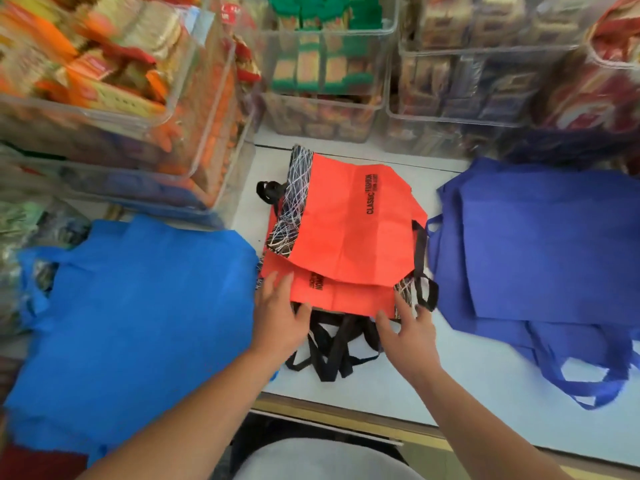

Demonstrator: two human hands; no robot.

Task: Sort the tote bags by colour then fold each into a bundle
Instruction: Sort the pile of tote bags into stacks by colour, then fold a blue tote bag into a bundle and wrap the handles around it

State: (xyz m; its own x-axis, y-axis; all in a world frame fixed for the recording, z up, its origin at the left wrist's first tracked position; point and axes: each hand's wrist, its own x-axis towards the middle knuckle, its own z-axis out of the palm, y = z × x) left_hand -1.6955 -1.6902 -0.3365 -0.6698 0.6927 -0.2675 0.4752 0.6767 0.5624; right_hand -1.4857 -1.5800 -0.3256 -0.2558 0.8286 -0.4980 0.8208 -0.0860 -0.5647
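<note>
As the orange bags at twelve o'clock looked askew, I rested my left hand and right hand open on them, gripping nothing.

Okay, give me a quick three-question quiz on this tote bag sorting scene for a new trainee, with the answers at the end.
1. True or false: the orange tote bags lie between the light blue pile and the dark blue pile.
2. What colour are the handles trailing from the orange tote bags towards the person? A) black B) white C) green
3. Fill in the blank: the left hand and the right hand both touch the near edge of the ____ bags.

Key: 1 true. 2 A. 3 orange.
</note>
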